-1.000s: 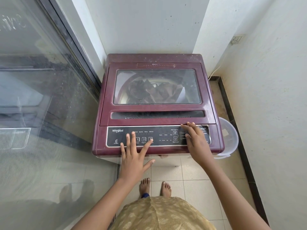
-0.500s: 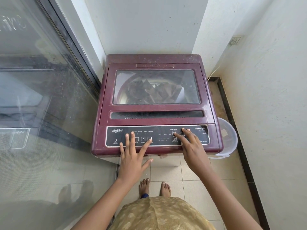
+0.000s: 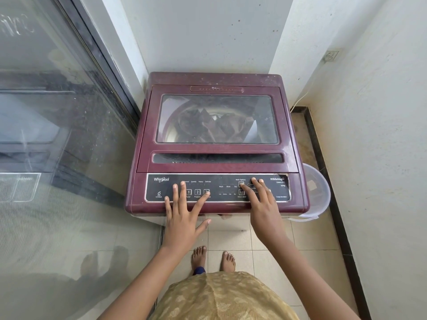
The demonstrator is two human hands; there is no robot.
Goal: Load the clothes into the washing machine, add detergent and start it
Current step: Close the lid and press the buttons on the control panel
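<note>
The clothes (image 3: 215, 125) lie bunched and dark in the drum of the washing machine (image 3: 217, 144), seen through the glass window of its closed lid (image 3: 217, 148), so by the look of it loading is done; whether detergent has gone in cannot be told from here. The machine stands in the corner of a narrow tiled space, its back against the rear wall and its left side near a glass sliding door (image 3: 57, 135). Along the machine's front edge runs the black control panel (image 3: 217, 188), and both hands are on it, which suggests the step in hand is choosing settings and starting the wash. The left hand (image 3: 182, 218) rests flat with fingers spread wide and grips nothing; its fingertips lie by the numbered buttons at the panel's left half, perhaps bracing, perhaps ready for power or program. The right hand (image 3: 263, 209) is also empty, fingers extended and loosely together, tips touching the panel near the wash-option and water-level buttons right of centre; which button is pressed, if any, cannot be told. No panel light is plainly lit. A translucent plastic bucket (image 3: 316, 192) sits on the floor just beside the machine's front right corner, against the right wall.
</note>
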